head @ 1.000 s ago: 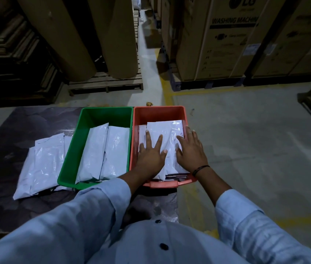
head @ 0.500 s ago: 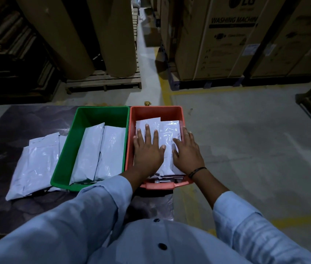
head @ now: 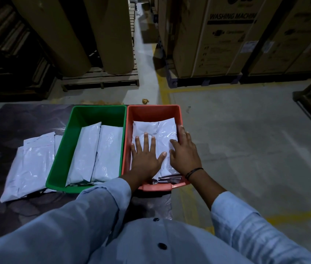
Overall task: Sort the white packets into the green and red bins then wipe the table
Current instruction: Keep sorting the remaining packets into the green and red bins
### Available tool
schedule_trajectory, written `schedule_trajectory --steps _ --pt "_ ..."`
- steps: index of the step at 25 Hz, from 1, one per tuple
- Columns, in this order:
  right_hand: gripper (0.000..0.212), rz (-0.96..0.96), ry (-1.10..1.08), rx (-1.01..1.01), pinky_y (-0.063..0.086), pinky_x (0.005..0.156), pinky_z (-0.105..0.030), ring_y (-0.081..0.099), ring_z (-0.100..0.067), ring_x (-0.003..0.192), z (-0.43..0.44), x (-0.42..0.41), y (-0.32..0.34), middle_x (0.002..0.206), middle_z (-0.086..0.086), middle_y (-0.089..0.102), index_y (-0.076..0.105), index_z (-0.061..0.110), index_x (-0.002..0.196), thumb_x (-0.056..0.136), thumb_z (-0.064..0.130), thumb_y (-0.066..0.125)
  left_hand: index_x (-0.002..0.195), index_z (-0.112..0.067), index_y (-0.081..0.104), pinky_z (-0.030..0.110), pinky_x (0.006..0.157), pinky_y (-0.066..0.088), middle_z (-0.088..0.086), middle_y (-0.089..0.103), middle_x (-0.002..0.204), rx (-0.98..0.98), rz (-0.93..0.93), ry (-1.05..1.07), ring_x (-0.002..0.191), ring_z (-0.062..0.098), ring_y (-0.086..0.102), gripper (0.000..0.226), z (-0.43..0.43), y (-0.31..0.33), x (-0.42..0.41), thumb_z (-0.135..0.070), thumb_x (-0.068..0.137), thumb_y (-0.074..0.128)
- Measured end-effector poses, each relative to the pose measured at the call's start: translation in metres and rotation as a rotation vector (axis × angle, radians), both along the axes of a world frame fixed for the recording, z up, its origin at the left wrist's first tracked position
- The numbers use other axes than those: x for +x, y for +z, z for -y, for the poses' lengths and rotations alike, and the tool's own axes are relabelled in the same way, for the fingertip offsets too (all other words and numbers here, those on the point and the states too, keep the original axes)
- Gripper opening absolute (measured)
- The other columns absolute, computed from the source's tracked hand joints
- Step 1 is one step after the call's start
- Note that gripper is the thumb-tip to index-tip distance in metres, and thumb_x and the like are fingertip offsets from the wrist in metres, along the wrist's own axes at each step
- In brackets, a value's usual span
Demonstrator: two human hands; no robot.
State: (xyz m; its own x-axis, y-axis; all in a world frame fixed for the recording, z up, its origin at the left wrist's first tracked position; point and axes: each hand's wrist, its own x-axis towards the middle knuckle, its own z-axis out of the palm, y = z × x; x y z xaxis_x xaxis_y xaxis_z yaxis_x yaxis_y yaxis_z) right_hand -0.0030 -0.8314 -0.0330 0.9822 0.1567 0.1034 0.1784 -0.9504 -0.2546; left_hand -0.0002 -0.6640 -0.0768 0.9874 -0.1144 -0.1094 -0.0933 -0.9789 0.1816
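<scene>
Concrete warehouse floor with yellow lines; a dark table (head: pixel 17 119) fills the foreground. Green bin (head: pixel 59 153) and red bin (head: pixel 152 109) stand side by side on it, long walls touching, the red bin at the table's right end.

Left hand (head: pixel 146 159) lies palm down on the white packets (head: pixel 162 130) stacked in the red bin, fingers straight and spread, pressing. Right hand (head: pixel 185 155) is just beside it, fingers straight along the stack's right edge against the bin wall, thumb on top of the stack. Neither hand grips anything. Dark wristband (head: pixel 193 171) on the right wrist.

Two packets (head: pixel 97 153) lie lengthwise in the green bin, side by side. A loose pile (head: pixel 32 164) of further packets lies on the table, up against the green bin's left wall.

Behind: brown paper rolls (head: pixel 65 35) upright on a wooden pallet (head: pixel 101 79); cardboard boxes (head: pixel 217 44) marked WASHING MACHINE to the right.
</scene>
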Motion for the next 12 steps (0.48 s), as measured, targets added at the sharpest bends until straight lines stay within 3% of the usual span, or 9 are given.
schedule_trajectory --steps 7,12 --pt "0.038 0.076 0.048 0.052 0.034 0.115 -0.049 0.023 -0.041 0.148 0.002 0.003 -0.006 0.162 -0.023 0.019 0.063 0.014 0.122 0.087 0.029 0.06 0.163 -0.019 0.005 0.06 0.122 -0.009 0.015 -0.009 0.169 -0.012 -0.014 0.022 0.153 0.044 -0.013 0.095 -0.001 0.019 -0.003 -0.072 0.086 -0.009" --pt "0.052 0.029 0.052 0.03 0.033 0.115 -0.052 0.022 -0.041 0.148 -0.003 0.007 -0.005 0.162 -0.023 0.018 0.061 0.015 0.128 0.089 0.042 0.04 0.162 -0.016 0.01 0.057 0.121 -0.009 0.015 -0.001 0.169 0.0 0.039 0.027 0.154 0.042 -0.01 0.09 -0.006 0.036 -0.011 -0.066 0.089 -0.008"
